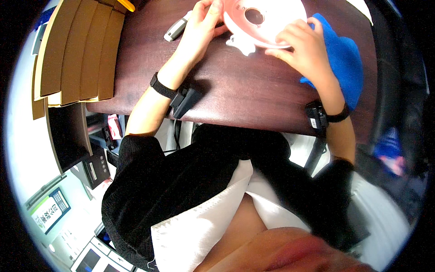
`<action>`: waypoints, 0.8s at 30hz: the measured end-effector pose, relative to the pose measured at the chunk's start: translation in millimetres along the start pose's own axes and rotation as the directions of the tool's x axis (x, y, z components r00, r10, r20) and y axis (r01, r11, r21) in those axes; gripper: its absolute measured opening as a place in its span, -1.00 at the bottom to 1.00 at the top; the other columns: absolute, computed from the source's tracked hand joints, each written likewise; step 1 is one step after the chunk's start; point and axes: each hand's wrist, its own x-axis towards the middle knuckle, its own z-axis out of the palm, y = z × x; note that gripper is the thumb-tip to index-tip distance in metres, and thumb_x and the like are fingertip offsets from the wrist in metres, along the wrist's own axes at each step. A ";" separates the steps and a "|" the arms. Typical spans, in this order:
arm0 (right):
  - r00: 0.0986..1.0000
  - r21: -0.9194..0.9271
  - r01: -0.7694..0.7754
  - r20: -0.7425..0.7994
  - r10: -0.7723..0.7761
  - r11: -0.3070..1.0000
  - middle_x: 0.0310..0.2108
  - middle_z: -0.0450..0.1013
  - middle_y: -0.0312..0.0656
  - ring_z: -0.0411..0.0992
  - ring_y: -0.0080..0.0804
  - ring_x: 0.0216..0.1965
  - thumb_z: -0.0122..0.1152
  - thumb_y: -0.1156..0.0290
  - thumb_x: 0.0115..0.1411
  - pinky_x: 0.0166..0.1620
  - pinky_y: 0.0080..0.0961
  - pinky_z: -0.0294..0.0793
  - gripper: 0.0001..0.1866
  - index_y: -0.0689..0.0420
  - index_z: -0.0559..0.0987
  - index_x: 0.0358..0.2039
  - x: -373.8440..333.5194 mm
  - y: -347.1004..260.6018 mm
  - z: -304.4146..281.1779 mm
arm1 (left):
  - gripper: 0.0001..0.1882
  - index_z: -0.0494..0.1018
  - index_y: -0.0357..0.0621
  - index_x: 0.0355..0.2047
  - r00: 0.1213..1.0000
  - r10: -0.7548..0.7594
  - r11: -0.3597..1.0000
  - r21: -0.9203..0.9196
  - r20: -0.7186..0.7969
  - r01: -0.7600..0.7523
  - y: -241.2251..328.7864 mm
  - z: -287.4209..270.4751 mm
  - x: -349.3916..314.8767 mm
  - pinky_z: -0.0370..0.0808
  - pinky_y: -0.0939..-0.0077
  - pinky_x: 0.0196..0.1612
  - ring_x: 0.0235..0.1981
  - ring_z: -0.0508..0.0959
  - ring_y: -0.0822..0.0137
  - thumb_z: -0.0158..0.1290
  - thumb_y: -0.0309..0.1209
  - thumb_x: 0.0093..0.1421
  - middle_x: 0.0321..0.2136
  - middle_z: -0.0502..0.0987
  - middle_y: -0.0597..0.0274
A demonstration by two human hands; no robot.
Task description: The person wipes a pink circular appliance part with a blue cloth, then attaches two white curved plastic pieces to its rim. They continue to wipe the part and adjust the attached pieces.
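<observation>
Disc (283, 20) faces upward, near edge slanting down rightward, gripped by both hands (307, 45).

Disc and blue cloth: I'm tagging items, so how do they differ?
Colour: pinkish-white disc, bright blue cloth. Shape: the disc is round, the cloth irregular. Pose: the right hand grips the disc; the cloth lies on the table. Both are close to that hand.

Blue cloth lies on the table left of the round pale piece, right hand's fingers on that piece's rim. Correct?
Not quite: the head view shows the blue cloth on the table right of the round pale piece, not left. The fingers of the right hand are on its rim.
</observation>
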 end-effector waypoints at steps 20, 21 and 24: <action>0.990 0.003 -0.050 -0.132 0.050 0.999 -0.63 0.38 -0.27 0.40 -0.27 -0.50 0.43 0.02 -0.12 -0.28 -0.33 0.33 -0.58 0.05 0.45 -0.68 7.9 1.5 7.0 | -0.75 0.48 -0.26 -0.20 0.951 -0.176 0.984 0.023 0.256 0.176 14.4 22.6 -19.5 0.55 0.59 -0.42 -0.54 0.53 0.49 0.15 -0.32 0.24 -0.41 0.57 0.27; 0.990 -0.005 -0.047 -0.137 0.046 0.999 -0.64 0.38 -0.27 0.40 -0.27 -0.50 0.44 0.02 -0.13 -0.29 -0.33 0.32 -0.58 0.05 0.45 -0.68 8.6 0.7 7.9 | -0.76 0.49 -0.25 -0.21 0.944 -0.220 0.974 -0.006 0.245 0.228 15.7 24.2 -20.6 0.56 0.58 -0.44 -0.56 0.53 0.49 0.15 -0.33 0.24 -0.43 0.56 0.27; 0.989 -0.030 -0.044 -0.140 0.039 0.999 -0.65 0.37 -0.28 0.40 -0.29 -0.51 0.44 0.01 -0.14 -0.32 -0.34 0.32 -0.57 0.04 0.44 -0.69 10.3 -1.1 9.2 | -0.82 0.51 -0.23 -0.27 0.917 -0.350 0.930 -0.046 0.191 0.365 22.1 30.6 -23.4 0.48 0.61 -0.59 -0.67 0.45 0.52 0.14 -0.35 0.24 -0.54 0.51 0.31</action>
